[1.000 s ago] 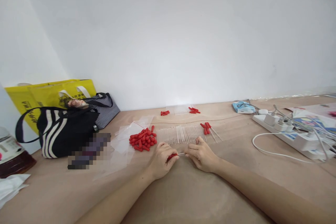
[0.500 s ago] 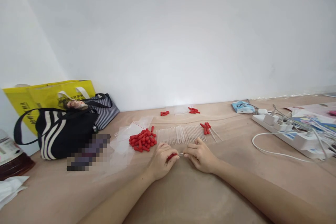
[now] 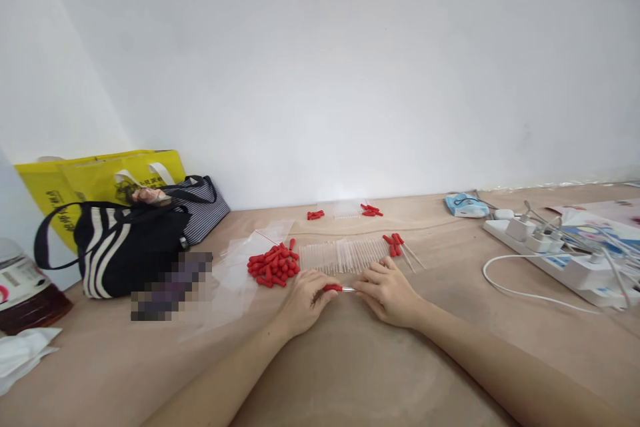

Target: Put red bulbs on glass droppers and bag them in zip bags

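Lower left: bottle [image 3: 30,300], its label [image 3: 15,277] unreadable from here | mid-left: yellow bag [image 3: 95,177], dark lettering illegible; black bag [image 3: 143,250], white stripes | lower centre: left hand [image 3: 305,299] pinches red bulb [image 3: 332,287]; right hand [image 3: 391,293] pinches slim tube [image 3: 349,289] joining it | brownish tabletop [image 3: 350,373], white wall [image 3: 320,73] above

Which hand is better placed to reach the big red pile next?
Likely the left hand: it's nearer the big red pile, though holding a red bulb. The right hand, farther off, holds a tube.
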{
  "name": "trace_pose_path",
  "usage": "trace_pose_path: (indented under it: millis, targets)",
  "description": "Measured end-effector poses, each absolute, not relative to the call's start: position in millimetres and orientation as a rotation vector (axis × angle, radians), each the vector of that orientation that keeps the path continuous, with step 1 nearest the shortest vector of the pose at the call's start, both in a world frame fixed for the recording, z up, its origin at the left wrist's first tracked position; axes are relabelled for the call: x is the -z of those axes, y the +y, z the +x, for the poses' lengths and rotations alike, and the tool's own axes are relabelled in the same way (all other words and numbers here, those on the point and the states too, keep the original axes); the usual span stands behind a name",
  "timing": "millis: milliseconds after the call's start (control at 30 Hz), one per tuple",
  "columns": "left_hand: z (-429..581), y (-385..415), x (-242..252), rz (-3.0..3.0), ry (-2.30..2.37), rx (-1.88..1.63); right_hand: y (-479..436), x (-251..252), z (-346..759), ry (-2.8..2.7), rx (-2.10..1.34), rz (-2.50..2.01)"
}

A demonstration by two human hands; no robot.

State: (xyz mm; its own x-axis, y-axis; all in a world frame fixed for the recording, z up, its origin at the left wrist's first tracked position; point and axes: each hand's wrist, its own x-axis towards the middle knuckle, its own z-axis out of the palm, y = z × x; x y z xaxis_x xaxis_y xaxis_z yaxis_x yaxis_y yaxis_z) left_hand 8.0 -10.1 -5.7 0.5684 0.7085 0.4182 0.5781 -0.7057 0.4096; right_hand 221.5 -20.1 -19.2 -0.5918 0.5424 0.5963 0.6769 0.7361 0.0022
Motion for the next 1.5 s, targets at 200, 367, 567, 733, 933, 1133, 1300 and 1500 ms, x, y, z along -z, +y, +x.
trace_pose_path:
  millis: [200,367,567,733,933,1133,1300,1500]
  targets:
    - [5.0,-9.4,9.6,2.42,1.254,-0.906,0.6,16.1,250.5,-1.899,0.252,-1.502]
    - [6.6,-11.7,7.9,2.505,1.162,-0.811,19.2,15.6,287.0,-1.53,0.012,-2.004]
    - [7.8,-11.9,5.1,2.528,1.139,-0.781,26.0,21.5,298.8,-1.477,-0.122,-2.147]
    - [8.2,-11.3,4.4,2.551,1.119,-0.737,26.8,24.0,298.6,-1.488,-0.142,-2.164]
    - [8.3,-10.9,4.5,2.553,1.109,-0.723,25.1,25.9,299.6,-1.515,-0.122,-2.165]
    - [8.9,-11.7,3.3,2.557,1.118,-0.716,24.5,25.2,299.5,-1.573,-0.069,-2.104]
    - [9.0,-11.5,4.1,2.555,1.115,-0.718,24.6,22.2,298.7,-1.824,0.011,-1.971]
    - [8.5,-9.9,6.3,2.573,1.115,-0.718,27.3,25.2,294.5,-1.932,0.156,-1.962]
